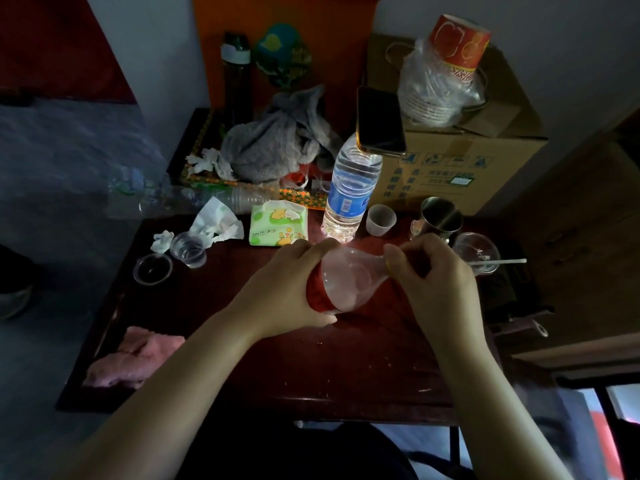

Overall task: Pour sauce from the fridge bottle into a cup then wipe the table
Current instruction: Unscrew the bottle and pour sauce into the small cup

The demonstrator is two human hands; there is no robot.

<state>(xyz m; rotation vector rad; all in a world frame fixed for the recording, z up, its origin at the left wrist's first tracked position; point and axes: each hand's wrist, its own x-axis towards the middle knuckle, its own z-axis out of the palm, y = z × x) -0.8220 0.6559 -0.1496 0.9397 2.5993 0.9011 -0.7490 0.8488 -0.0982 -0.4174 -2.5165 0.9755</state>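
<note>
The sauce bottle [349, 282] is held tilted just above the centre of the table [346, 368], red-labelled base toward 8 o'clock, neck toward 2 o'clock. The left hand [287, 289] grips the labelled body, fingers wrapped round it. The right hand [433, 278] closes its curled fingers on the neck end; the cap is hidden beneath them.

Obstructions around the bottle:
- 3 o'clock, just beside the right hand: a clear cup [476, 252] with a white stick [498, 262] across its rim.
- 1 o'clock: a small translucent cup [381, 220] and a steel mug [441, 216], near each other.
- 12 o'clock: an upright water bottle [349, 192] with a phone [379, 121] leaning at its top; a cardboard box [467, 161] stands behind.
- 11 o'clock: a tissue pack [278, 223].
- 10 o'clock: crumpled tissue [216, 223], a small cup of water [188, 249] and a clear lid [153, 269].

A pink cloth [135, 358] lies at 8 o'clock on the table's left edge. Bare tabletop runs from 5 to 7 o'clock, down to the near edge.
</note>
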